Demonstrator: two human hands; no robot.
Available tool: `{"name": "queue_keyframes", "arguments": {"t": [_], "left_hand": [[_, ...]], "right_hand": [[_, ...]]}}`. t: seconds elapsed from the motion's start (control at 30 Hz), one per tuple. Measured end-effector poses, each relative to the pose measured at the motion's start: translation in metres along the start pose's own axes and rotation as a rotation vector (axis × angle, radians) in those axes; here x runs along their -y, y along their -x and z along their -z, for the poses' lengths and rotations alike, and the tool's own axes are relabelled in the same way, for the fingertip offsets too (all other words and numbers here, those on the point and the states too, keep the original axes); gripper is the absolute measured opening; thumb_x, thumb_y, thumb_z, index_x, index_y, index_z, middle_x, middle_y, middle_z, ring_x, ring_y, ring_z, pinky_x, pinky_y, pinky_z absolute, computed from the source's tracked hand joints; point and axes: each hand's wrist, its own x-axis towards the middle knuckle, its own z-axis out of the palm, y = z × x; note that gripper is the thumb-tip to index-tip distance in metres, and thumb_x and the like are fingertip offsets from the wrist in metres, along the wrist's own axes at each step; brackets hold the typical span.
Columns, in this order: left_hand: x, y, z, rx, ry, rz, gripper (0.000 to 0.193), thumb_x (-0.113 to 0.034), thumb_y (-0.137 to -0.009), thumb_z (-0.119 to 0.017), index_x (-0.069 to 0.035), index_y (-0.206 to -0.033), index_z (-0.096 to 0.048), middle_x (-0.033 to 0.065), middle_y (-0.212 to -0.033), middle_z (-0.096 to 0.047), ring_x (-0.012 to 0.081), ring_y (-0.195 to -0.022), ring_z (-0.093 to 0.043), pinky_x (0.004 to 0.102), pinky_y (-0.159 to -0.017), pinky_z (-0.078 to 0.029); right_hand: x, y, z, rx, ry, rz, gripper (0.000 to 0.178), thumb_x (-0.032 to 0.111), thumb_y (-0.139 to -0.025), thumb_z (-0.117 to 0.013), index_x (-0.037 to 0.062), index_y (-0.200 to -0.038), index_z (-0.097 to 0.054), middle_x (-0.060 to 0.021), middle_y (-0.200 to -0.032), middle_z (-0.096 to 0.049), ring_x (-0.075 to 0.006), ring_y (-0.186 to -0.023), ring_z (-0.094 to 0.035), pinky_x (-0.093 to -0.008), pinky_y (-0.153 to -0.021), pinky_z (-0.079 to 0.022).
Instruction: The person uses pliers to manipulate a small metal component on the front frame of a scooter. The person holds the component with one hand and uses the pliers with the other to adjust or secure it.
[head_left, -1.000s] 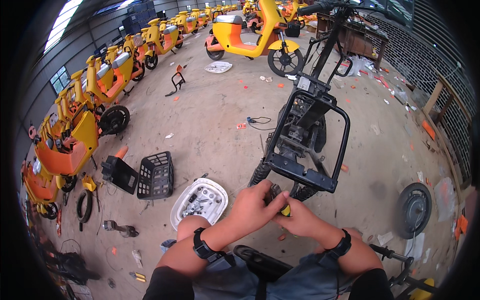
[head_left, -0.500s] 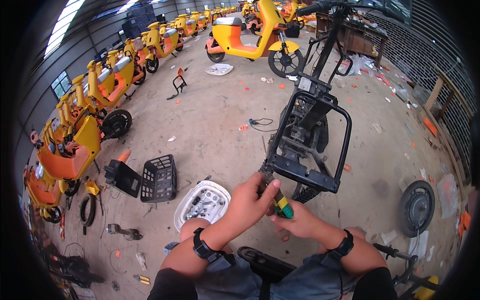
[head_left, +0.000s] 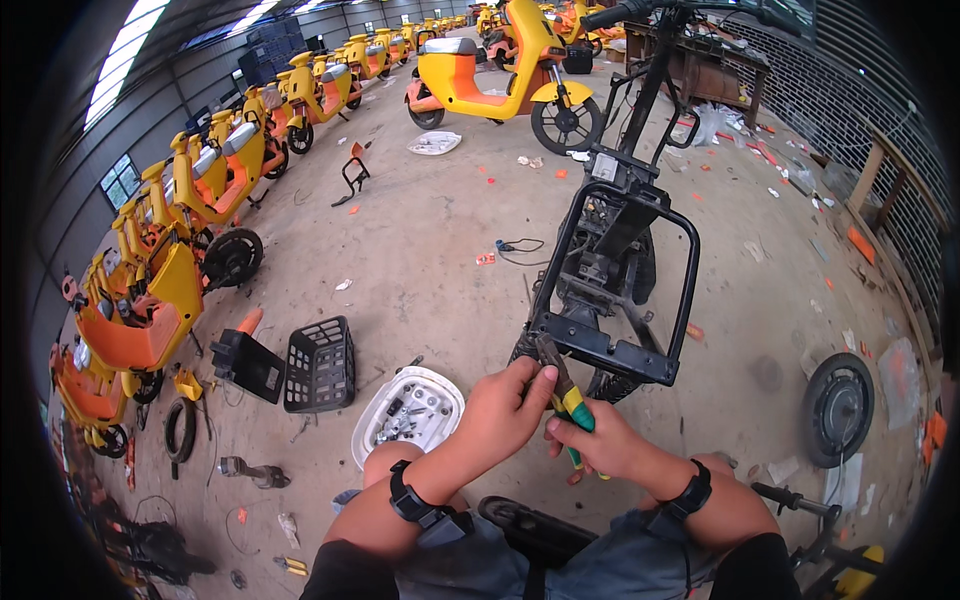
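In front of me stands a stripped scooter frame [head_left: 690,260], with black tubing forming a loop at its rear. My right hand [head_left: 615,440] is closed around the green-and-yellow handles of a pair of pliers [head_left: 574,403]. Their metal jaws point up toward the crossbar at the near end of the loop. Pressed close to the jaws is my left hand [head_left: 508,402], its thumb and fingers pinched together; whatever sits between them is hidden. Both hands are just below the crossbar, above my knees.
By my left knee lies a white tray [head_left: 365,425] of small metal parts. Farther left are a black crate [head_left: 320,375], a power tool [head_left: 255,470] and a tyre [head_left: 178,432]. A wheel [head_left: 838,410] lies at right. Yellow scooters [head_left: 215,175] line the left; another [head_left: 490,80] stands ahead.
The pliers have tilted and more of their jaws and handles show, with the handles a little apart. My left hand has shifted slightly down, and my right hand slightly rightward.
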Motion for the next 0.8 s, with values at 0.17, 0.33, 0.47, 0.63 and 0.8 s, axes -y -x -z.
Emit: {"name": "queue_keyframes", "arguments": {"t": [0.17, 0.33, 0.47, 0.63, 0.8], "left_hand": [[-0.006, 0.003, 0.002, 0.001, 0.014, -0.012, 0.03, -0.028, -0.103, -0.055, 0.0, -0.091, -0.06, 0.0083, -0.061, -0.055, 0.014, -0.053, -0.049, 0.0315, -0.05, -0.039], [-0.008, 0.003, 0.003, -0.003, -0.008, -0.033, 0.028, -0.027, -0.101, -0.057, -0.002, -0.089, -0.058, 0.0167, -0.059, -0.057, 0.0326, -0.051, -0.059, 0.0387, -0.049, -0.044], [-0.01, 0.002, 0.005, -0.005, -0.003, -0.031, 0.025, -0.026, -0.1, -0.058, -0.002, -0.095, -0.059, 0.0172, -0.063, -0.058, 0.0329, -0.055, -0.06, 0.0387, -0.052, -0.045], [0.0, 0.003, 0.002, -0.054, -0.025, -0.139, 0.022, -0.022, -0.101, -0.058, 0.0, -0.104, -0.059, 0.0103, -0.069, -0.06, 0.0163, -0.057, -0.054, 0.0308, -0.054, -0.043], [-0.001, 0.005, 0.001, -0.043, -0.022, -0.136, 0.02, -0.021, -0.101, -0.058, -0.001, -0.105, -0.058, 0.0109, -0.07, -0.06, 0.0175, -0.058, -0.054, 0.031, -0.055, -0.044]], "right_hand": [[-0.004, -0.002, -0.003, -0.049, 0.018, 0.03, 0.027, 0.029, -0.098, -0.058, 0.0031, -0.103, -0.057, -0.0054, -0.078, -0.063, -0.0121, -0.052, -0.054, -0.0298, -0.039, -0.045], [-0.002, -0.003, -0.001, -0.067, 0.115, 0.028, 0.023, 0.023, -0.098, -0.057, -0.0002, -0.102, -0.058, -0.0055, -0.083, -0.061, -0.0128, -0.074, -0.063, -0.0318, -0.048, -0.058], [-0.007, -0.004, 0.0, -0.117, 0.132, 0.097, 0.021, 0.023, -0.097, -0.059, 0.0017, -0.102, -0.058, -0.005, -0.078, -0.061, -0.0126, -0.064, -0.06, -0.0314, -0.047, -0.052], [-0.005, 0.001, -0.006, -0.178, 0.093, 0.104, 0.023, 0.023, -0.094, -0.062, 0.0046, -0.106, -0.058, -0.0044, -0.069, -0.061, -0.0138, -0.048, -0.056, -0.0311, -0.043, -0.044], [-0.014, -0.002, -0.006, -0.169, 0.06, 0.146, 0.025, 0.018, -0.092, -0.063, 0.0041, -0.112, -0.056, -0.0054, -0.076, -0.062, -0.0156, -0.056, -0.063, -0.0305, -0.044, -0.047]]}}
